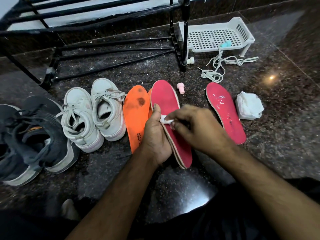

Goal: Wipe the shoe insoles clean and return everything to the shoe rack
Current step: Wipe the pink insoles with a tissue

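My left grip (155, 135) clamps the red insole (168, 108) by its edge, raised above the floor (277, 135); my right grip (195, 129) pinches a white wipe (165, 119) against it.

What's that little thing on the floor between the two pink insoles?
A small pink cap, on the floor between the held pink insole and the lying one, head view.

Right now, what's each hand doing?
Left hand: grips the red insole by its edge.
Right hand: pinches a white wipe against that insole.
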Tool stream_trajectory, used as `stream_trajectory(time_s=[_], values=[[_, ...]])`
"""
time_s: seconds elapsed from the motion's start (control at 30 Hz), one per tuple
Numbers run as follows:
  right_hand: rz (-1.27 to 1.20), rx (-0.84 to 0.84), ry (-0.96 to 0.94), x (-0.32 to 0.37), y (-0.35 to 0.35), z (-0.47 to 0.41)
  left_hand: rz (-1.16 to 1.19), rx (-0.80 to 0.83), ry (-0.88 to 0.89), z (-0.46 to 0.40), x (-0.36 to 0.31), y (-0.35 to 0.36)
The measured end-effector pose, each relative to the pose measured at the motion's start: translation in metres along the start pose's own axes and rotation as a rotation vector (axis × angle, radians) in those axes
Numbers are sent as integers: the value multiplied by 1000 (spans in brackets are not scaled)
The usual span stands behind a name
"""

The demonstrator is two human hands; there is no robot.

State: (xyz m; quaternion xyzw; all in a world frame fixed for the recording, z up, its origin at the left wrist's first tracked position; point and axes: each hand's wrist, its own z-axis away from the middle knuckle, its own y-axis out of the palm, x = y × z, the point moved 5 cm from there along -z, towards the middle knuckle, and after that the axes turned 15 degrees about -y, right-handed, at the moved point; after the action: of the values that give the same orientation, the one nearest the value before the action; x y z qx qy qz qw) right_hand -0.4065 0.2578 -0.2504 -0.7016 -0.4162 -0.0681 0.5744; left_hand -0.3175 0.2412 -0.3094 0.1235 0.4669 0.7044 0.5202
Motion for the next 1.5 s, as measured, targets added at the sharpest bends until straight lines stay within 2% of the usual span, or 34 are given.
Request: stream_trajectory(time_s=[0.17, 0.23, 0.3, 0.37, 0.4, 0.43, 0.53, 0.63, 0.8, 0.93, 1.0, 1.1, 1.13, 1.17, 1.23, 1.3, 1.4, 1.5], values=[[-116, 308, -63, 19, 7, 13, -24, -68, -117, 2, -5, -7], [-177, 333, -40, 14, -3, 20, -92, -85, -127, 0, 0, -6], [-236, 162, 27, 3, -19, 22, -120, -80, -127, -2, 5, 0], [-288, -111, 134, -10, -34, 19, -159, -60, -100, -3, 8, 3], [-215, -196, 130, -15, -39, 16, -188, -66, -78, -4, 8, 2], [-71, -206, 88, -16, -39, 11, -205, -77, -58, -5, 9, 4], [234, -28, -25, -15, -20, -2, -125, -151, 6, -7, 11, 3], [304, 104, 1, -13, 3, -6, -28, -205, 47, -7, 7, -3], [184, 237, -49, -11, 15, -2, -24, -273, 19, -5, 3, -12], [-90, 416, -15, -15, 10, 12, -76, -340, 17, -7, -3, -21], [-251, 346, 61, -20, 1, 14, -72, -338, 0, -8, 0, -19], [-428, -8, 201, -30, -16, 6, -40, -312, 25, -10, 4, -14], [-347, -77, 177, -30, -17, 2, -30, -299, 43, -10, 5, -13], [-175, -77, 114, -27, -15, -2, -29, -294, 59, -10, 5, -12], [100, 17, 17, -17, -2, -8, -40, -285, 76, -10, 5, -12], [156, 108, 39, -13, 10, -10, -49, -292, 70, -9, 5, -15], [73, 229, 30, -7, 19, -5, -52, -301, 37, -7, -3, -23], [-104, 467, 0, -6, 18, 13, -117, -323, -3, -9, -8, -29]])
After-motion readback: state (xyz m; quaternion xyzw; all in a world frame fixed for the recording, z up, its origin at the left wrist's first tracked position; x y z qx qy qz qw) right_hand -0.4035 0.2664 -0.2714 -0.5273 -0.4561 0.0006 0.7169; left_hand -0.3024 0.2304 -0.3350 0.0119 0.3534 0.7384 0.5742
